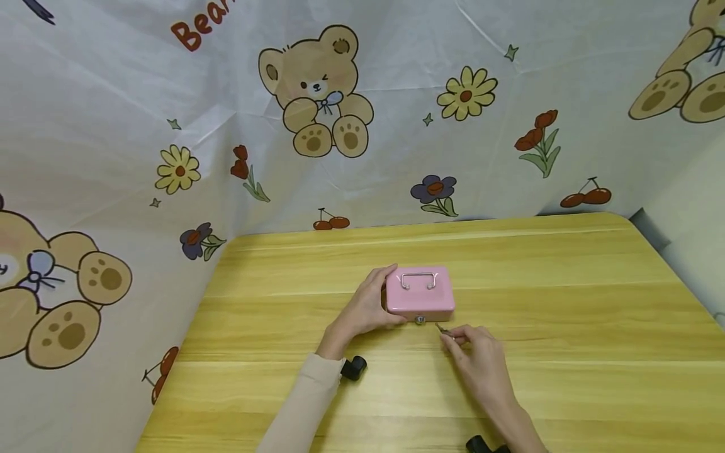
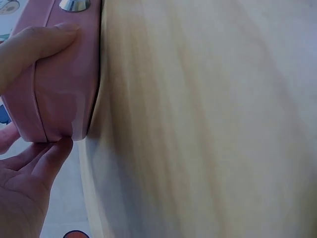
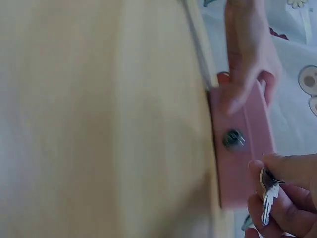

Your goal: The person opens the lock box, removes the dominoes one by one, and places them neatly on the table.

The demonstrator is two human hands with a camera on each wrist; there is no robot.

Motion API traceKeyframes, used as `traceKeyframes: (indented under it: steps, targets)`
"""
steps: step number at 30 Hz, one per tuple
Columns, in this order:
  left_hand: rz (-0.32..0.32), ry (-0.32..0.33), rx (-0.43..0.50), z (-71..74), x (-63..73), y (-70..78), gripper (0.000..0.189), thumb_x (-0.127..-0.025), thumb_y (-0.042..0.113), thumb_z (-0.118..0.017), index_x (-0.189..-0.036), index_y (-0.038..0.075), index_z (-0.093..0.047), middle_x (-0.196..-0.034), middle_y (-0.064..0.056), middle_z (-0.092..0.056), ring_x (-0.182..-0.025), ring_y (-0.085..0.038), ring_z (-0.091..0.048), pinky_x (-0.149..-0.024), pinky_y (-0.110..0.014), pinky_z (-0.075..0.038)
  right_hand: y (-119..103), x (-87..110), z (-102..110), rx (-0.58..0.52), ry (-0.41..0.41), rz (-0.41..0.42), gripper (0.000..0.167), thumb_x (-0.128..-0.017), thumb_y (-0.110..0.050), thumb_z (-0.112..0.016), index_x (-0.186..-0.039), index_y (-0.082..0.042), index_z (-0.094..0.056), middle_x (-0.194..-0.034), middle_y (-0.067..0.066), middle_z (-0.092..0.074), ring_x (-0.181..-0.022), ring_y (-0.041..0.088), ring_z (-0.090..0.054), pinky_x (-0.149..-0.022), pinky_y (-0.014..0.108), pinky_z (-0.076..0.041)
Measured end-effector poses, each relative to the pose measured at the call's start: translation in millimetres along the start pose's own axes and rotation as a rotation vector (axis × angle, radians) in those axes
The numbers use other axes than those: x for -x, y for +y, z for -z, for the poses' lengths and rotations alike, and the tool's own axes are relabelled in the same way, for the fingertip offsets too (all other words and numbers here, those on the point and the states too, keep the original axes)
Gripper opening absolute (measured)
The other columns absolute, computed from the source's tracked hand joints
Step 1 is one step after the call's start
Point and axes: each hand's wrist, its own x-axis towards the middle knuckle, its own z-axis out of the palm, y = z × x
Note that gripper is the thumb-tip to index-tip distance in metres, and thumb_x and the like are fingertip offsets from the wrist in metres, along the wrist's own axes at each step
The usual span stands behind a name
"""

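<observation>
A pink metal cash box [image 1: 418,296] with a silver lid handle [image 1: 418,280] sits on the table, its lid down. My left hand [image 1: 370,305] grips the box's left end, with the thumb on the front face and the fingers round the side. On that front face is a round silver lock [image 3: 233,139], its slot visible but blurred. Just right of the lock and in front of the box, my right hand [image 1: 478,358] pinches a small silver key [image 3: 269,201] between thumb and fingers. The key is apart from the lock.
A wood-grain table [image 1: 566,302] lies under both hands. Behind it and to the left hangs a white cloth [image 1: 391,157] printed with bears and flowers. Black wrist mounts [image 1: 354,369] are on both forearms.
</observation>
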Motion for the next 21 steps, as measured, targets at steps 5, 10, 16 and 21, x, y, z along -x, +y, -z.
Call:
traceKeyframes:
  steps: [5, 10, 16, 21]
  targets:
    - [-0.004, 0.005, -0.028, 2.9, 0.4, 0.2, 0.111, -0.072, 0.022, -0.098, -0.163, 0.009, -0.034, -0.155, -0.011, -0.047, -0.140, -0.028, -0.048, -0.121, -0.044, -0.040, -9, 8.4, -26, 0.005, 0.005, 0.019, 0.010, -0.082, 0.003, -0.083, -0.080, -0.002, -0.075, -0.075, 0.004, -0.068, -0.075, 0.019, -0.062, -0.062, 0.027, -0.051]
    - [-0.003, -0.016, -0.053, 4.4, -1.5, -0.2, 0.111, -0.076, 0.033, -0.096, -0.164, 0.009, -0.033, -0.156, -0.011, -0.047, -0.142, -0.029, -0.046, -0.123, -0.046, -0.037, -16, 8.4, -35, -0.021, 0.039, 0.007, 0.012, -0.081, 0.007, -0.080, -0.078, -0.002, -0.072, -0.074, 0.006, -0.069, -0.073, 0.022, -0.064, -0.062, 0.030, -0.052]
    - [0.042, -0.026, -0.013, 7.8, -6.3, -4.1, 0.109, -0.078, 0.047, -0.092, -0.165, 0.015, -0.034, -0.153, -0.012, -0.049, -0.141, -0.028, -0.047, -0.124, -0.050, -0.035, -22, 9.3, -30, -0.057, 0.088, 0.007, 0.012, -0.081, 0.008, -0.078, -0.079, -0.002, -0.071, -0.076, 0.006, -0.068, -0.072, 0.023, -0.066, -0.062, 0.032, -0.058]
    - [0.050, -0.034, 0.141, 8.2, -11.2, -8.4, 0.098, -0.084, 0.040, -0.087, -0.164, 0.014, -0.036, -0.147, -0.014, -0.050, -0.133, -0.029, -0.054, -0.121, -0.047, -0.040, -24, 3.6, -23, -0.082, 0.160, 0.027, 0.010, -0.079, 0.008, -0.078, -0.082, 0.000, -0.072, -0.075, 0.007, -0.068, -0.077, 0.028, -0.068, -0.079, 0.053, -0.062]
